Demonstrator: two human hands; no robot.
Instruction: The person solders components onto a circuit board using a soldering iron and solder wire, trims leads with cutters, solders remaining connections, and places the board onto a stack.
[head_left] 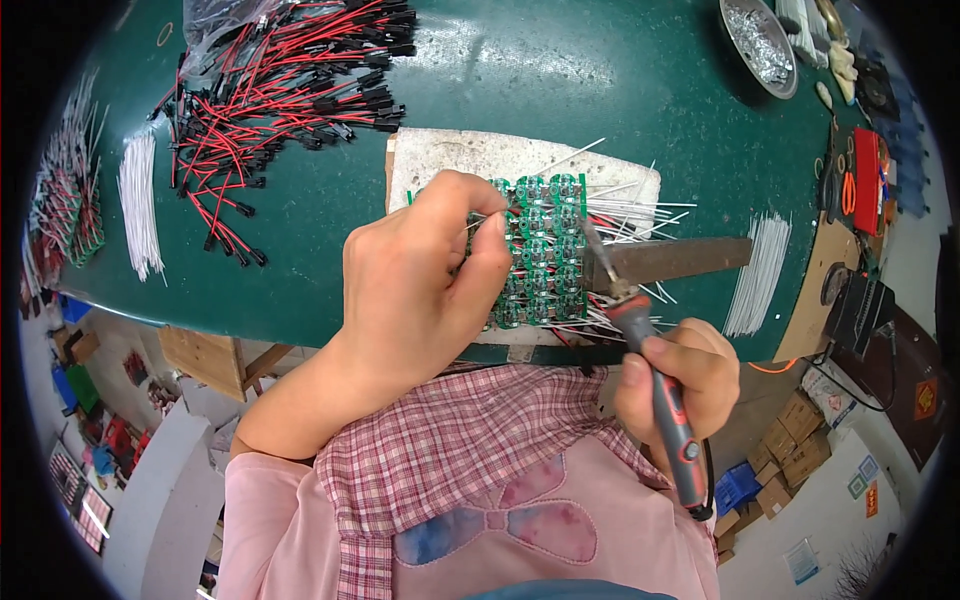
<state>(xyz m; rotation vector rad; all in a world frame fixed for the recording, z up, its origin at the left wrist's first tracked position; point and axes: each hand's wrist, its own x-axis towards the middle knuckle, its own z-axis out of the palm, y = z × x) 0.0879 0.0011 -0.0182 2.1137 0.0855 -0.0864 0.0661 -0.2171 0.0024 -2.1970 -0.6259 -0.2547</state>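
My right hand grips a grey and red soldering iron, its tip slanting up to the right edge of a panel of small green circuit boards. My left hand is over the panel's left part, with thumb and forefinger pinched together at its upper left. What sits between those fingertips is hidden or too small to name. The panel rests on a worn whitish board. White wires stick out from its right side, and a dark flat metal bar lies across them.
Red and black wires with connectors are heaped at the far left. Bundles of white wires lie on the green table, one more bundle at right. A metal bowl of small bits stands at the far right, a black device nearer.
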